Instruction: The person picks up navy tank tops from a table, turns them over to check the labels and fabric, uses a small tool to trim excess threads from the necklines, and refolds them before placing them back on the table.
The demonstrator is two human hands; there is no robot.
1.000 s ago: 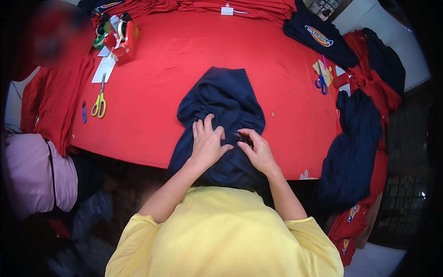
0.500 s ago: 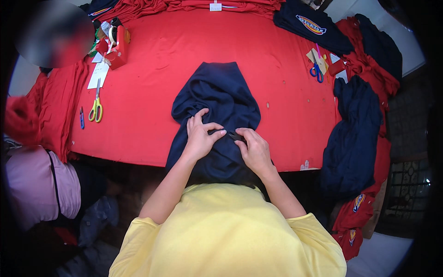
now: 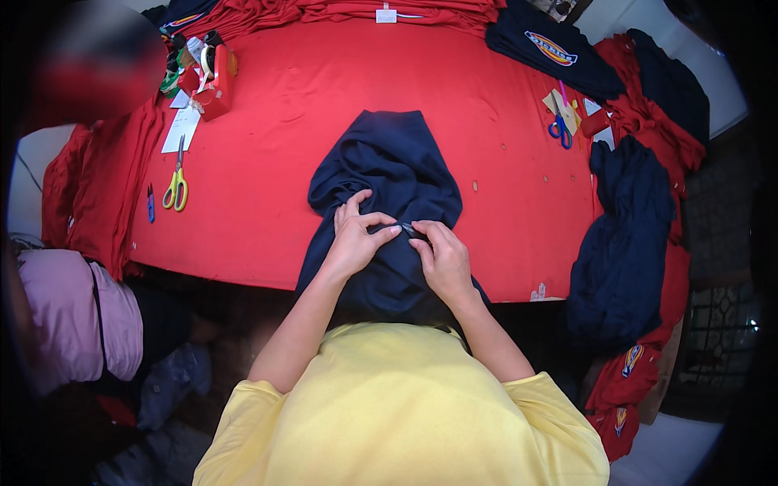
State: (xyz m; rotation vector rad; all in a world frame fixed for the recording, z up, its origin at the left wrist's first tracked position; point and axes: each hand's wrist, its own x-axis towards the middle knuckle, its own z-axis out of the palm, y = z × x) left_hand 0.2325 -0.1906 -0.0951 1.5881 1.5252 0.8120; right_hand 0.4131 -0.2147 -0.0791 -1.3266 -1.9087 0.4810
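1. The red table (image 3: 267, 186) carried my navy garment (image 3: 389, 162), which lay at the near edge and spilled over toward me.
2. My left hand (image 3: 354, 240) pinched a fold of it, fingers closed.
3. My right hand (image 3: 443, 259) pinched the same fold just beside, thumb and forefinger shut.
4. Yellow scissors (image 3: 176, 185) lay well apart, left.

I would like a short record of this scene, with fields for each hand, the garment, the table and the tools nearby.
left hand: rests on the navy garment, fingertips pinching a fold at its middle
right hand: pinches the same fold from the other side
navy garment: bunched, lying over the table's near edge
table: covered in red cloth
yellow-handled scissors: to the left, apart from the hands
blue-handled scissors: to the right
pile of navy clothes: at the right edge
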